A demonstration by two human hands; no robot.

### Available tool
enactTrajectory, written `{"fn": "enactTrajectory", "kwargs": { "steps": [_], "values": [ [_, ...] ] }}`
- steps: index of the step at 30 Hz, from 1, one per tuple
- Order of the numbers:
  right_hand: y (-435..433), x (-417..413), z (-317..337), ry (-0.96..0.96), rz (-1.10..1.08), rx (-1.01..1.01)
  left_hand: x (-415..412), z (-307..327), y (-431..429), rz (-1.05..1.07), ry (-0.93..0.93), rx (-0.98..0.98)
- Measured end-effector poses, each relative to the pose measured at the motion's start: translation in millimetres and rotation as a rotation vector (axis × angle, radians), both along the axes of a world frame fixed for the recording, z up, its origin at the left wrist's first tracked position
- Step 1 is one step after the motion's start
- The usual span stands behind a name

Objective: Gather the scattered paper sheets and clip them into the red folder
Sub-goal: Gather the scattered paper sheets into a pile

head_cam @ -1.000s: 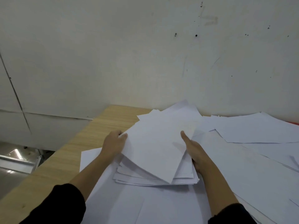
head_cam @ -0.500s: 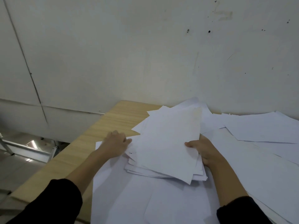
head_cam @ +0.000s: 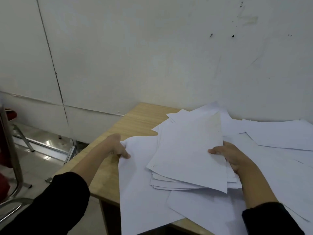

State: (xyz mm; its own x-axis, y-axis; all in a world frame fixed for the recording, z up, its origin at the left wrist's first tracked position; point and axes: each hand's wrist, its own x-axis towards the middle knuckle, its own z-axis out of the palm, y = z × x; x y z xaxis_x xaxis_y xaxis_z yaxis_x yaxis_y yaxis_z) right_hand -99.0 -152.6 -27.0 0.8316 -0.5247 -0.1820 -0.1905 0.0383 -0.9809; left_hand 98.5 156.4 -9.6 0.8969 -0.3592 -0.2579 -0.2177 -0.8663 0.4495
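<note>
The pile of sheets (head_cam: pixel 189 155) lies on the wooden table (head_cam: pixel 135 119), near the wall, on top of more paper. The right hand (head_cam: pixel 235 160) grips the pile at its right edge, with the thumb on top and the fingers curled under. The left hand (head_cam: pixel 118 147) pinches the far corner of a loose sheet (head_cam: pixel 140 175) just beside the pile. Other sheets (head_cam: pixel 279 134) lie spread out to the right. I cannot see the red folder.

I think this paper is very light and thin. One sheet flops if you hold it by a corner, and it can crease or tear. The sheets look smooth, so they slide on each other and the pile fans out. It seems best to hold the pile by two opposite edges and squeeze. A loose sheet is easier to slide than to lift.
</note>
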Motion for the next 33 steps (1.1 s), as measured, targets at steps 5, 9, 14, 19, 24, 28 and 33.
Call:
{"fn": "enactTrajectory", "kwargs": {
  "steps": [5,9,14,19,24,28,33],
  "values": [
    [2.7,-5.1,-7.6,-0.003,0.019,0.037,-5.5,2.6,-4.4,-0.031,0.030,-0.030],
    [1.4,-4.7,-9.6,-0.007,0.020,0.044,-14.9,9.0,-0.4,-0.140,0.162,-0.047],
    [2.0,-5.1,-10.6,-0.005,0.022,0.054,-14.2,19.9,-0.2,-0.133,0.089,-0.215],
    [3.8,-7.5,-10.7,-0.022,0.019,0.033,-3.0,50.1,-3.2,0.034,-0.474,-0.310],
    [7.0,-6.1,-7.5,-0.050,0.021,0.086,-23.1,104.6,-17.0,-0.108,-0.910,-0.370],
    [7.7,-6.6,-6.6,-0.067,0.013,0.146,-46.9,142.9,-33.2,-0.229,-1.105,-0.475],
    [7.6,-7.2,-8.3,-0.118,-0.016,0.193,-52.3,166.1,-51.2,-0.285,-1.216,-0.729]
  ]
}}
